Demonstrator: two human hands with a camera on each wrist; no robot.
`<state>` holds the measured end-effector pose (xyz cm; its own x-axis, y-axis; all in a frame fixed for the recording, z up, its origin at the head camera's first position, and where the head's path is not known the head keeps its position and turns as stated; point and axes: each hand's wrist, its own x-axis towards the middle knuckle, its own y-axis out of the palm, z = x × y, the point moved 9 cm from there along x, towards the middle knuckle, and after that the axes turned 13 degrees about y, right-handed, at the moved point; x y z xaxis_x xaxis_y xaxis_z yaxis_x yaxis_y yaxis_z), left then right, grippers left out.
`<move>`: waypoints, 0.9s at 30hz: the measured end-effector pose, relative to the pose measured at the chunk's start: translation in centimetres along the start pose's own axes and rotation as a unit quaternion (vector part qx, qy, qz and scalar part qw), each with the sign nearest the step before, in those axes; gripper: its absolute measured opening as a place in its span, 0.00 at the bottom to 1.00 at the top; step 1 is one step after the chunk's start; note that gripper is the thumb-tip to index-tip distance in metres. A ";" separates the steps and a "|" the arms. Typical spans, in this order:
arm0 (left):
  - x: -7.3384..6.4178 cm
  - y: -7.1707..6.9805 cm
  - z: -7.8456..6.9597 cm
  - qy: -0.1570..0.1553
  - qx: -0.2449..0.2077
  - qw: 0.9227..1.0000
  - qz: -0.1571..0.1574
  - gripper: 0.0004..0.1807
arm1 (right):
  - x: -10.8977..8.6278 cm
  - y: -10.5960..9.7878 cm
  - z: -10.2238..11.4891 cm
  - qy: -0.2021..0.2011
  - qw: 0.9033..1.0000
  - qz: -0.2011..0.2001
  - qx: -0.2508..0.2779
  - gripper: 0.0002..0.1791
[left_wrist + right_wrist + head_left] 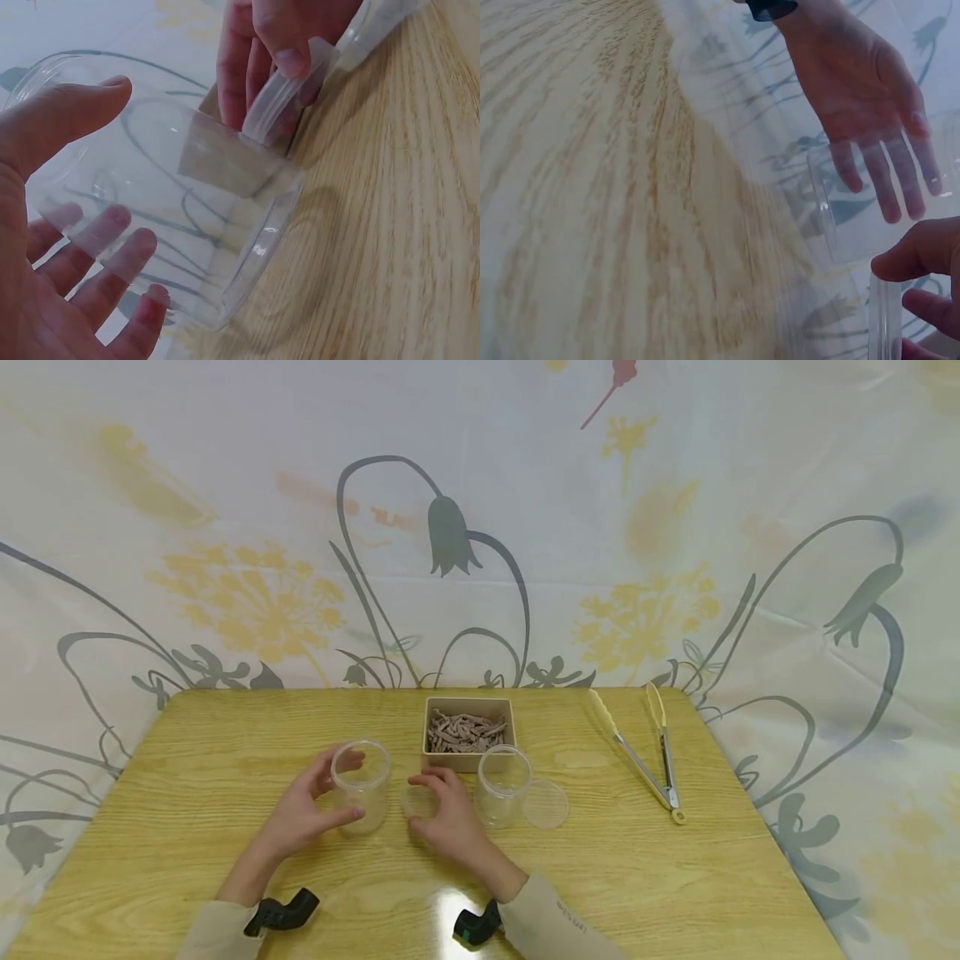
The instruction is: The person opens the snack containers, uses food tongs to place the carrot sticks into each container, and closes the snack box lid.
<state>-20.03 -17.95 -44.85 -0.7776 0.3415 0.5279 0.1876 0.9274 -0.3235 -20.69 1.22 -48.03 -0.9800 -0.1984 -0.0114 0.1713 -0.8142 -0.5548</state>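
"What are your fingers doing?"

"My left hand (303, 810) is open, thumb and fingers spread around a clear, cylindrical plastic jar (376, 793) that stands upright on the yellow wood-grain tabletop (660, 893); I can't tell how firmly they touch it. My right hand (453, 822) pinches a clear, round plastic lid (417, 802) by its edge, just right of that jar."

"What could go wrong?"

"With my left so loose, I'd judge a knock from the lid could tip the jar or make it skid. The lid might slip, since I only have its edge. And a second clear plastic jar (498, 802) stands just beside my right hand; one careless outward swing could topple it."

"And what's in the containers?"

"I see nothing inside either jar, and both mouths are uncovered. Behind them, a beige rectangular box (465, 763) holds a tangled heap of grey-brown strips (465, 732). Another clear, round lid (545, 803) lies flat beside the second jar."
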 end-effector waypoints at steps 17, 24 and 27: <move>0.3 1.5 0.7 -0.034 -0.018 0.999 0.018 0.43 | -0.1 0.2 -1.1 0.021 1.000 -0.004 -0.009 0.33; 0.4 1.7 0.7 -0.024 -0.029 0.999 0.020 0.43 | -0.1 -0.2 -1.1 0.014 1.000 -0.020 0.009 0.33; 0.3 1.8 0.9 -0.022 -0.029 0.999 0.022 0.43 | -0.1 -0.4 -0.8 0.000 0.999 -0.031 0.013 0.33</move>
<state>-20.45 -16.29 -45.93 -0.7936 0.3766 0.4779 0.2560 0.9192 -0.2992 -20.76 2.04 -48.44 -0.9889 -0.1470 0.0232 0.1122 -0.8388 -0.5327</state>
